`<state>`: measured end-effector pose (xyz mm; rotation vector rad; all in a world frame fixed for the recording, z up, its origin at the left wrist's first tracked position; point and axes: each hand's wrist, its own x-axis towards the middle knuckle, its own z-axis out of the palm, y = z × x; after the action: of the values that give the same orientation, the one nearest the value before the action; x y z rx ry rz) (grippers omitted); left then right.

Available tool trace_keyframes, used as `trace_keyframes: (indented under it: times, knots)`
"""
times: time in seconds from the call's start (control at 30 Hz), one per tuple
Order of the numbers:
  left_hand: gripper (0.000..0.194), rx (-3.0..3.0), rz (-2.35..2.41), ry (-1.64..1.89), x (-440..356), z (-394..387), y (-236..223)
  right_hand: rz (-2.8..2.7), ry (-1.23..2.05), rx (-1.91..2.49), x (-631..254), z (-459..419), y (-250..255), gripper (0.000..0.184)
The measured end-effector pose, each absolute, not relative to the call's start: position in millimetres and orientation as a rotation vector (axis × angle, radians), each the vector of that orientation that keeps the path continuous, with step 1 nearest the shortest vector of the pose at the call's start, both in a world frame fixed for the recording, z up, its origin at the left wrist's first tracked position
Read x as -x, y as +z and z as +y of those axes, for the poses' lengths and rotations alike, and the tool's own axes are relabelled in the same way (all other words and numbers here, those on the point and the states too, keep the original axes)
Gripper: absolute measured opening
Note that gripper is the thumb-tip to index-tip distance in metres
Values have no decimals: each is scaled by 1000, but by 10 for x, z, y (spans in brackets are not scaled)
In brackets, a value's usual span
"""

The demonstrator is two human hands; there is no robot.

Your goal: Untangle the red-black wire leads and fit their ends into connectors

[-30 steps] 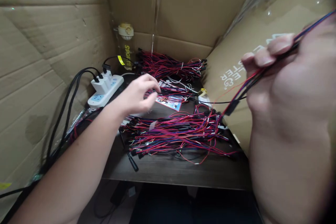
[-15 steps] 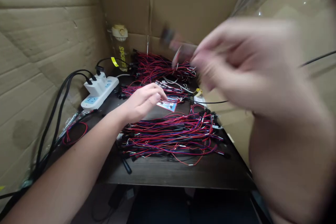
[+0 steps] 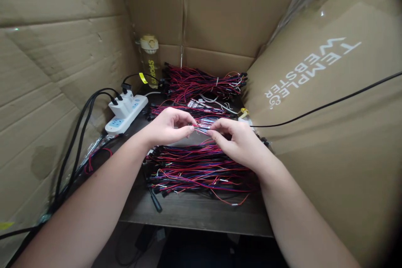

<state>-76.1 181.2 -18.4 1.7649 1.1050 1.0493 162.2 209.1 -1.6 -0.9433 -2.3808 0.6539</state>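
Observation:
My left hand (image 3: 168, 125) and my right hand (image 3: 237, 140) meet above the dark table (image 3: 194, 211), fingertips pinched together on a small bunch of red, blue and black wires (image 3: 201, 126). Under the hands lies a wide pile of the same wires (image 3: 201, 169) with black connectors at the ends. A second bundle of wires (image 3: 204, 81) lies at the back of the table. Between the piles I see a smaller bundle (image 3: 188, 110) and some white labels.
Cardboard walls enclose the table on the left, back and right. A white power strip (image 3: 125, 111) with plugged black cables sits at the back left. A clear bottle with a yellow cap (image 3: 150, 56) stands in the corner. A thin black cable (image 3: 329, 102) crosses the right cardboard.
My right hand came down from close to the camera to the table and met the left hand. The long wire bunch it held up is no longer raised.

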Motion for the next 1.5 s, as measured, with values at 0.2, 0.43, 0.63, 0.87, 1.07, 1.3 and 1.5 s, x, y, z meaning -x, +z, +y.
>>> trace_keyframes:
  times: [0.2,0.43,0.63,0.87,1.07,1.3,1.5]
  knots:
    - [11,-1785,1175,1046,746,1815,-189,-2365,645,970,-1636,2129,-183,18]
    - [16,-1646,997,1113,806,1834,-199,-2288,647,803,-1679,2039,-152,20]
    - [25,-1540,719,1098,853,1814,-186,-2192,548,653,-1668,1930,-88,16]
    - [21,-1599,929,1078,720,1763,-88,-2170,484,621,-1632,1917,-122,15]
    - [27,-1578,918,1052,764,1774,-128,-2185,495,622,-1654,1906,-124,12]
    - [36,-1335,592,1380,857,1783,-188,-2196,529,522,-1630,1853,-118,9]
    - [31,-1545,772,1222,872,1811,-204,-1740,396,700,-1919,2065,144,8]
